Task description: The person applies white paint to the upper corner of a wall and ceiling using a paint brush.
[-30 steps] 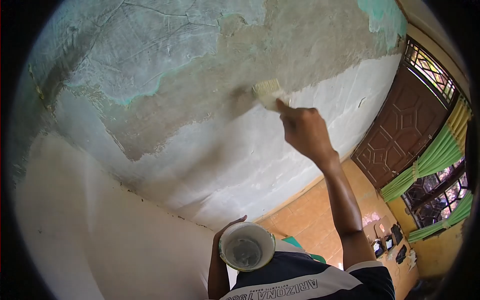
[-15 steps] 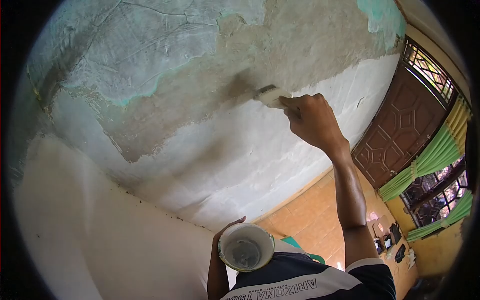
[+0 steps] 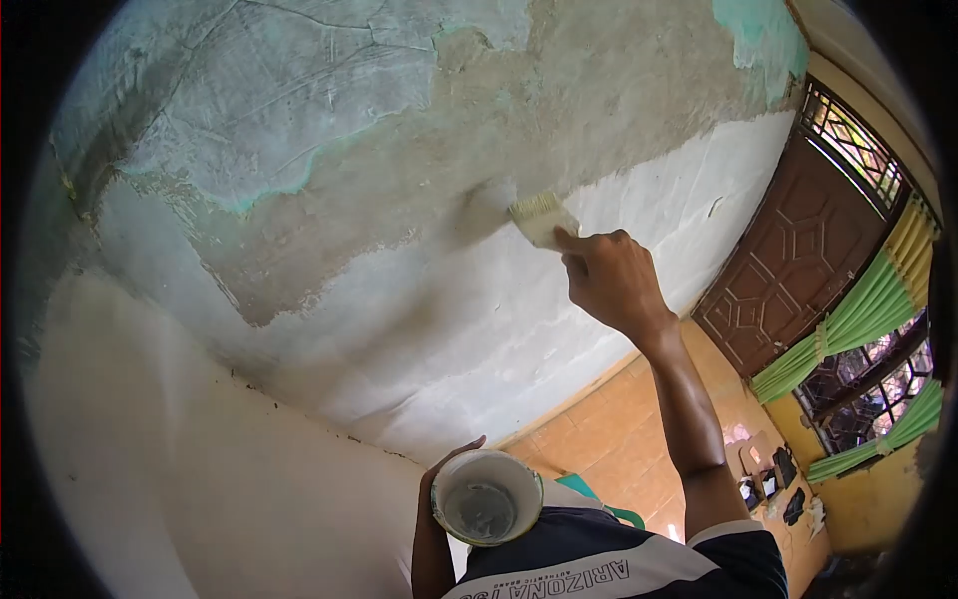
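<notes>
A wide flat paintbrush (image 3: pixel 545 224) is pinched in my right hand (image 3: pixel 615 282), its pale bristles against the wall (image 3: pixel 429 299), near the border between white coating and bare grey-brown plaster. A small fresh white patch shows beside the bristle tips. Low in view, my left hand (image 3: pixel 455 456) is wrapped round the side of a small white pail (image 3: pixel 525 491), held close to my body. Whitish-grey paint lies at the bottom of the pail. Most of the left fingers are hidden behind it.
A brown panelled door (image 3: pixel 780 250) stands at the right, beside green curtains (image 3: pixel 858 314) and a barred window. Cardboard and dark items (image 3: pixel 793 506) lie on the orange tiled floor (image 3: pixel 609 419). Something green (image 3: pixel 579 486) sits behind the pail. A white side wall (image 3: pixel 249 479) rises at left.
My right hand has drawn the brush downward along the wall, leaving a whiter patch above the bristles. My left hand and the pail have barely moved.
</notes>
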Demonstrator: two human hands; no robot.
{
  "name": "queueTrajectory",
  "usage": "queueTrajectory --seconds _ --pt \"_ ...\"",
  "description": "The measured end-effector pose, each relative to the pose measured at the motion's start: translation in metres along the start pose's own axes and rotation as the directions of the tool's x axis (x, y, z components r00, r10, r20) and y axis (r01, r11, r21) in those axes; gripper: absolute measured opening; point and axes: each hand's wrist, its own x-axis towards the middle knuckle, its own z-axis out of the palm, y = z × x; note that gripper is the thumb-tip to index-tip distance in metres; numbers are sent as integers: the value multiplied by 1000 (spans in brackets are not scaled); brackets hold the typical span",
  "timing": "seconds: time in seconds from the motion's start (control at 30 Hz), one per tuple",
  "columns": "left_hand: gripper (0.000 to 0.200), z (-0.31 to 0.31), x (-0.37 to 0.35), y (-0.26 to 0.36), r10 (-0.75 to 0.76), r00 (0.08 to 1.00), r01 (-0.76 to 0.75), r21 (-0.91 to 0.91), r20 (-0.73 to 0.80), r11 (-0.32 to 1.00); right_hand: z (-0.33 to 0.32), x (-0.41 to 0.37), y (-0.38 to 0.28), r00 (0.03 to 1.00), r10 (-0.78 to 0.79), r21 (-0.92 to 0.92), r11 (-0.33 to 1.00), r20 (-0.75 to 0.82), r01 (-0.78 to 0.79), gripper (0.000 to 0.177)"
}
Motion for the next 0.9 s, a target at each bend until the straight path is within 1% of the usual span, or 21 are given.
queueTrajectory --seconds 0.03,0.07,0.1,0.17,0.2,0.27,0.3,0.37,0.4,0.47,0.5,0.57,0.6,0.67,0.7,0.73,0.77,0.8,0.83,0.87,0.9 --pt "44 3 -3 4 -46 997 45 17 62 999 0 -3 4 998 11 -18 1000 61 -10 35" --pt "38 6 -7 5 -92 988 88 37 122 995 -1 -4 9 998 13 -20 1000 62 -11 35" --pt "38 9 -13 2 -92 988 88 38 124 995 -3 -3 15 996 -21 -39 999 85 24 33" --pt "46 18 -25 -2 90 994 -89 27 -57 996 -10 6 15 993 -57 -57 996 103 63 32" --pt "46 14 -18 -3 93 994 -91 28 -58 995 -16 12 13 996 -35 -18 999 85 37 33" --pt "46 9 -7 -3 23 1000 -24 -23 -9 999 -28 17 5 998 -9 24 1000 69 8 34" --pt "46 5 -3 -4 22 1000 -23 -20 -12 1000 -32 19 1 1000 5 72 997 -6 -4 35" --pt "45 18 -21 -3 97 993 -97 12 -67 995 -36 18 -2 991 25 134 991 -134 -7 37" --pt "45 24 -30 -5 95 993 -95 10 -67 995 -34 17 -3 991 24 133 991 -131 -7 37" --pt "30 31 -45 -10 282 955 -284 -8 -90 959 -25 14 -3 941 36 172 985 -337 24 39" --pt "30 21 -30 -14 280 956 -282 -11 -92 959 -18 13 1 942 36 172 985 -334 24 39" --pt "30 -8 12 -26 358 929 -360 -9 -96 933 6 9 14 961 -77 91 990 -265 105 41" --pt "30 -7 11 -27 357 929 -360 -11 -97 933 23 5 18 955 -100 111 985 -280 136 40" --pt "36 -3 6 -28 456 885 -454 44 -98 890 29 -7 16 988 -51 43 997 -145 57 36" --pt "36 -7 12 -22 458 884 -456 42 -99 889 27 -10 17 988 -54 43 997 -145 61 36" --pt "36 -10 14 -12 228 973 -229 -25 -16 973 22 -16 19 1000 -23 19 1000 -20 24 34" --pt "36 -12 15 -6 -14 997 20 -68 81 997 18 -19 20 994 13 -9 1000 105 -12 31" --pt "36 -11 14 -12 -18 997 23 -67 79 997 17 -19 21 994 16 -9 1000 108 -16 31" --pt "38 9 -11 -16 204 978 -204 -6 -32 979 15 -14 22 992 27 -6 1000 119 -27 30" --pt "39 24 -31 -17 422 898 -415 76 -127 907 12 -8 22 991 36 -4 999 130 -36 29" --pt "39 32 -42 -14 423 897 -417 74 -127 906 1 -3 16 997 -5 -7 1000 80 5 33"
